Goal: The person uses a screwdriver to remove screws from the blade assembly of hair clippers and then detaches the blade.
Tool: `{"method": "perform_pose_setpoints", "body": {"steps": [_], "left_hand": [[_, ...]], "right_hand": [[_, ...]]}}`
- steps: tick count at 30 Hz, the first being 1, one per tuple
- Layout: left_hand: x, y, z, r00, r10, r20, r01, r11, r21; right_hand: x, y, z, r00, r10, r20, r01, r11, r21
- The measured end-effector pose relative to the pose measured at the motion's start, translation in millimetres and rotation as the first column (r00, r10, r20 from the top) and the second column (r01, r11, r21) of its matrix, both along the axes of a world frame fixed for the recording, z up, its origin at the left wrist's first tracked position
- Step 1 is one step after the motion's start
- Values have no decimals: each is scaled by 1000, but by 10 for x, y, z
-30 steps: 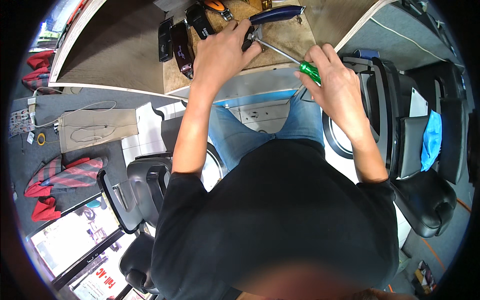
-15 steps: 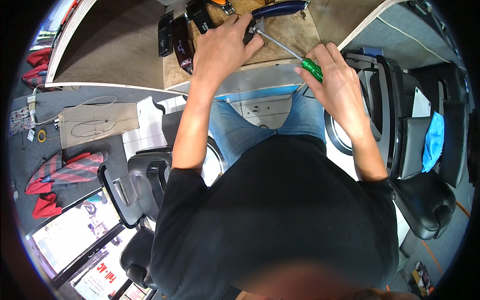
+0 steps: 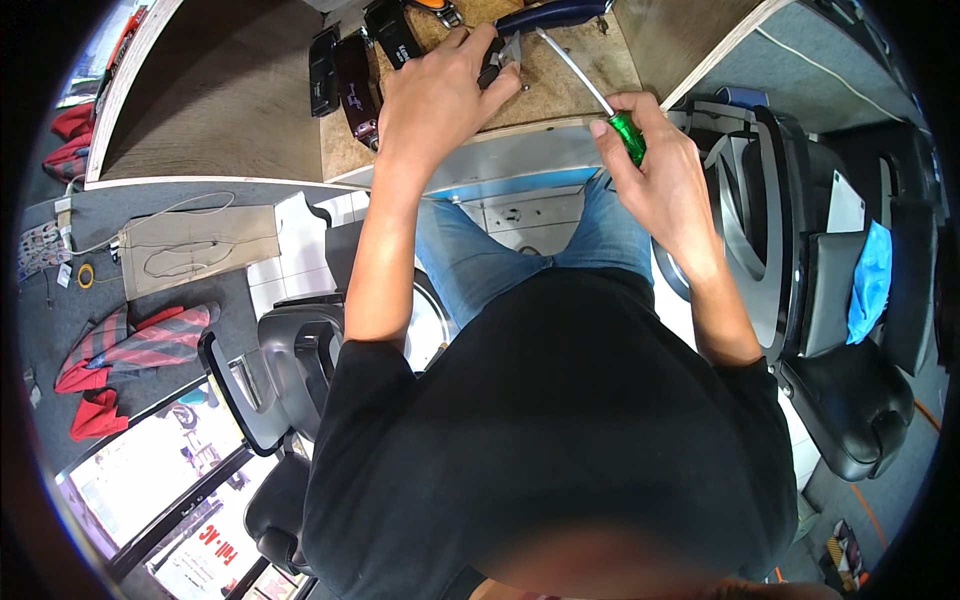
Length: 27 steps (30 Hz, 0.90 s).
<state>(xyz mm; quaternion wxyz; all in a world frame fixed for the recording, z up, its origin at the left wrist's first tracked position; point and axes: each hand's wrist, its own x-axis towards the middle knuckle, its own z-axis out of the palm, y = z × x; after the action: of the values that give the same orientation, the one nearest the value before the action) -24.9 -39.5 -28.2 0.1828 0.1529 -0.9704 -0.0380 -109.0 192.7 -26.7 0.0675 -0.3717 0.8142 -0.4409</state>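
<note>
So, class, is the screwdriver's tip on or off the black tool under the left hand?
Off: a gap shows between the screwdriver tip and the black tool.

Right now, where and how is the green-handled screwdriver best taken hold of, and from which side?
Probably best by its green handle, from the near right, as the right hand grips it. The handle is thicker than the slim metal shaft, which slants away toward the far left, so coming from this side should leave the shaft unobstructed.
</note>
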Motion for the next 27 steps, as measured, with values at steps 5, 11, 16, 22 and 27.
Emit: {"method": "perform_pose_setpoints", "body": {"steps": [5, 11, 16, 22, 27], "left_hand": [[-1, 18, 20, 1000, -3, -7, 3, 1000, 24], [11, 41, 56, 1000, -9, 1, 9, 998, 56], [53, 19, 99, 1000, 4, -16, -2, 994, 108], [61, -151, 159, 999, 39, -7, -36, 970, 242], [90, -231, 256, 986, -24, -166, 153, 529, 835]], "right_hand": [[21, -12, -1, 993, -31, 111, 39, 997, -71], [63, 10, -95, 986, -16, 169, 30, 997, -76], [124, -113, -81, 986, -11, 165, 30, 993, -117], [18, -415, 81, 994, 104, 39, -95, 978, -186], [-207, -798, 8, 990, 135, -49, -143, 929, -341]]}}
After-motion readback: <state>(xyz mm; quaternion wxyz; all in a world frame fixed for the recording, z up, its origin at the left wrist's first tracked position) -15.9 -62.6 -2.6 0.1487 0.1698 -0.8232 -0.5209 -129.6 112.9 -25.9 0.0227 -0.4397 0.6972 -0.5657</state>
